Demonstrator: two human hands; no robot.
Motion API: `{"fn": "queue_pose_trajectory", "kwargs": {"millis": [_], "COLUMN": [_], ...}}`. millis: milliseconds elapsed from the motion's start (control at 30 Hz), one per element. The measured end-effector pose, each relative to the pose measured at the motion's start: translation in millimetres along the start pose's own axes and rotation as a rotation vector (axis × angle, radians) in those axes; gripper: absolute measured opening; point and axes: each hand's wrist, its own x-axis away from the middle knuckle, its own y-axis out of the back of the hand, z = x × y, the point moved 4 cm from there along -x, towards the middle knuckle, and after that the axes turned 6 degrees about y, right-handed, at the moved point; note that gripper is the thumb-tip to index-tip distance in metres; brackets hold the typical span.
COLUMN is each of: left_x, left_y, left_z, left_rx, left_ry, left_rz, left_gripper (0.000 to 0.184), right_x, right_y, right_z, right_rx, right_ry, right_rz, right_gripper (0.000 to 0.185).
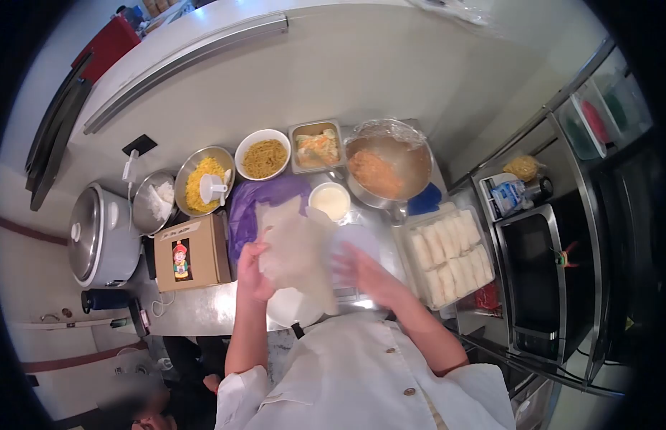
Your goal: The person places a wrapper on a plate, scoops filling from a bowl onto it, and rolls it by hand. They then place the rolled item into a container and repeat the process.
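Note:
A thin off-white wrapper sheet [293, 247] hangs in front of my body, its left edge pinched in my left hand [255, 274]. My right hand [365, 272] is smeared by motion just right of the sheet, over a pale translucent surface; its fingers cannot be made out. Under the sheet's lower end shows part of a round white plate [293, 309]. Behind the sheet lies a crumpled purple plastic bag [248, 204], beside a small white bowl of creamy liquid [329, 201]. A clear tub [434, 304] to the right holds rows of pale wrapped rolls [451, 254].
Along the wall stand a steel bowl of orange filling [379, 173], a square metal pan [316, 147], a bowl of brown crumbly food [265, 158] and a bowl of yellow food [206, 185]. A cardboard box [214, 251] and large cooker [103, 240] are left. Another person [189, 380] is lower left.

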Motion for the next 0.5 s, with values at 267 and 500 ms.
{"fn": "queue_pose_trajectory", "kwargs": {"millis": [267, 500], "left_x": [-35, -39], "left_y": [92, 47], "left_z": [98, 85], "left_rx": [0.016, -0.905], "left_ry": [0.182, -0.253], "left_rz": [-0.316, -0.300], "left_gripper": [0.033, 0.040], "right_x": [10, 7], "right_y": [38, 62], "right_z": [6, 27], "right_rx": [-0.070, 0.243], "right_ry": [-0.077, 0.129], "right_rz": [-0.386, -0.591], "right_gripper": [0.065, 0.050]}}
